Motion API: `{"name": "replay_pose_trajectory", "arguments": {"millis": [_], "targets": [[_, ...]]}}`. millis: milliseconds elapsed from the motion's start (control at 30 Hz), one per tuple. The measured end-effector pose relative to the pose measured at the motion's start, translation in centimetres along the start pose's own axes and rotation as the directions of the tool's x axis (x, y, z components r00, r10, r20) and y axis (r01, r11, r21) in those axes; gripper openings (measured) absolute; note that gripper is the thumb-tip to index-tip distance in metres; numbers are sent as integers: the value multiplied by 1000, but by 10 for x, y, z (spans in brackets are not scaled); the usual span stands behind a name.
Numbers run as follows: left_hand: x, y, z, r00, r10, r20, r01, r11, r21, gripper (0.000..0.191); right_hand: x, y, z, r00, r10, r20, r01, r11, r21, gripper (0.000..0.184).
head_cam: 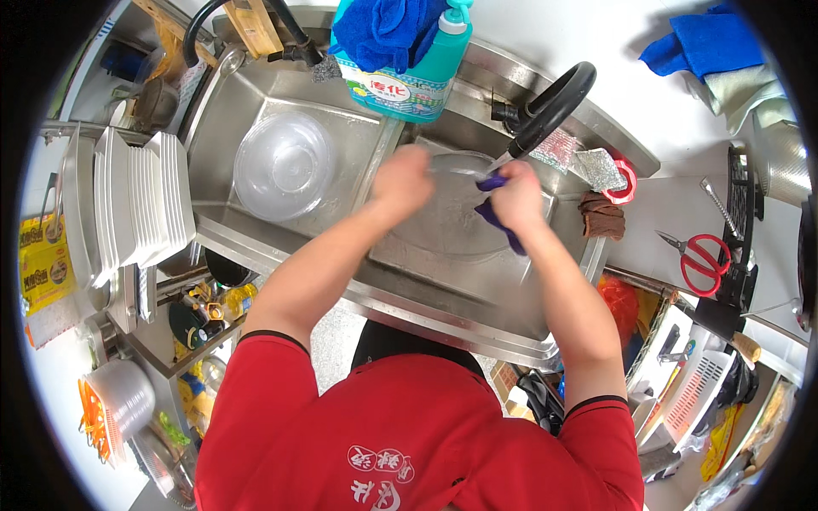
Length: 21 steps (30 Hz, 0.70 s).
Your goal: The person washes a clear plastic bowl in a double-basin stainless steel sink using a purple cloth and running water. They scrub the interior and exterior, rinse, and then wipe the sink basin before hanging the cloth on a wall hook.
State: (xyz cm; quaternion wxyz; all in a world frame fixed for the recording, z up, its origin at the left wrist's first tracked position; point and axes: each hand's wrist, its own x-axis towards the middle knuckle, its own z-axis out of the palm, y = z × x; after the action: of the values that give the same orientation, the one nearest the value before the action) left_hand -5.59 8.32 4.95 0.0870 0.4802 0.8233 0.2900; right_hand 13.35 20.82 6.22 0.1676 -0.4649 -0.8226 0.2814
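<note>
A purple cloth (500, 225) is held in my right hand (519, 195), under the mouth of the black curved faucet (555, 108) of the right basin. My left hand (404, 181), blurred, is curled at the upper left of that basin, near the rim of a large round transparent lid or bowl (441, 223) lying in it; whether the fingers grip that rim I cannot tell. Clear round plastic bowls (284, 167), apparently nested, sit in the left basin (345, 128) of the steel sink.
A teal detergent jug (402, 89) with a blue cloth (390, 32) on top stands behind the divider. Scouring pads (597, 169) and a folded brown cloth (602, 216) lie on the right rim. Red-handled scissors (703, 263) rest farther right. White plates (144, 198) stand on edge at left.
</note>
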Motion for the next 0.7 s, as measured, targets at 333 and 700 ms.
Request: {"name": "replay_pose_trajectory", "arguments": {"millis": [333, 700], "targets": [[-14, -30, -22, 949, -267, 169, 305, 914, -269, 12, -3, 11, -28, 1000, 0, 7, 0, 998, 63, 13], [-10, -38, -20, 972, -138, 192, 179, 960, -214, 6, -6, -6, -39, 965, 248, 88, -249, 968, 10, 20]]}}
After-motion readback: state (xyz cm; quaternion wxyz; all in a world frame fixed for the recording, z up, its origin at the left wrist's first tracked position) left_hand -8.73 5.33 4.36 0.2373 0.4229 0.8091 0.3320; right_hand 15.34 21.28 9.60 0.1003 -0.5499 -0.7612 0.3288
